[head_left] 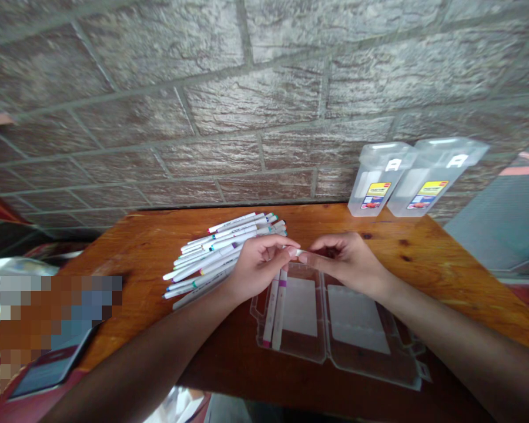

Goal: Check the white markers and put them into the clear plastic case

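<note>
My left hand (262, 261) and my right hand (350, 261) meet above an open clear plastic case (325, 329). Between their fingertips is a white marker (298, 252), pinched from both sides and mostly covered by the fingers. Two white markers with purple or magenta bands, one of them a marker (270, 314) at the outer edge, lie side by side in the case's left half. A pile of white markers (218, 249) with variously coloured ends spreads over the table left of my left hand.
Two closed clear plastic cases (370, 182) with yellow and blue labels stand against the stone-patterned wall (255, 106) at the back right. The wooden table (127, 282) carries everything. A dark flat device (55, 364) lies at the lower left, beside a blurred-out area.
</note>
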`<state>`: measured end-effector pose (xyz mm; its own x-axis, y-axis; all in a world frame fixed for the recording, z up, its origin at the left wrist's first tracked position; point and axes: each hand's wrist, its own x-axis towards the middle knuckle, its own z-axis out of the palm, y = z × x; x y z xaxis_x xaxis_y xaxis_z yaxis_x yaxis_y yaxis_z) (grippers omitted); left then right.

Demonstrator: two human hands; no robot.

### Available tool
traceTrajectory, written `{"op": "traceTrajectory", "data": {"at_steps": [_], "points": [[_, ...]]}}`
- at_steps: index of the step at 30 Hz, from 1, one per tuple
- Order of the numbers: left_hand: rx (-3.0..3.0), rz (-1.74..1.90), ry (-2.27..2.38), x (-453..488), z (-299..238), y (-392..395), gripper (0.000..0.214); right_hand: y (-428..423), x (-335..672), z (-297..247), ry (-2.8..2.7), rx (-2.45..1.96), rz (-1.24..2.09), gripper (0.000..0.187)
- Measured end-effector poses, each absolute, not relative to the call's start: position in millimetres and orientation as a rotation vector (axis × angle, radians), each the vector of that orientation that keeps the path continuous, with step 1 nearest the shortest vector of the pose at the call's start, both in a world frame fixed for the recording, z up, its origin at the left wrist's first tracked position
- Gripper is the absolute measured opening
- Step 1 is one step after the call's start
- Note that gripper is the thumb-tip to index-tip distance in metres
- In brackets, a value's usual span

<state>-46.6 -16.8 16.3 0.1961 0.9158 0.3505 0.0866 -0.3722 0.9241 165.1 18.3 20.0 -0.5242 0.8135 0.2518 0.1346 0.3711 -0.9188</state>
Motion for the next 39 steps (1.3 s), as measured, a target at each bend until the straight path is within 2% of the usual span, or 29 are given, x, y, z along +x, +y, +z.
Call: {"op": "traceTrajectory", "data": {"at_steps": [6,12,16,20,32,39], "points": [[1.595,1.301,0.956,-46.7,18.0,-15.7,0.018,16.7,164.6,20.2,-1.881,-0.823,1.215,0.031],[1.563,1.323,0.980,-47.8,17.8,-14.5,0.019,17.8,164.0,27.4,-1.905,-0.810,1.142,0.036],[1.533,1.326,0.979,-48.9,18.6,-13.1,0.020,18.0,162.8,27.9,-1.818,-0.798,1.209,0.025],[1.474,1.349,0.976,-48.4,22.5,-12.8,0.019,18.1,162.2,26.3,-1.714,-0.755,1.308,0.022],[1.407,1.363,0.968,-45.4,26.4,-14.1,0.024,19.7,163.9,28.3,-1.600,-0.834,1.429,0.036],[1.392,1.401,0.974,-46.6,23.9,-12.0,0.022,21.3,164.4,25.4,-1.595,-0.859,1.434,0.036]]}}
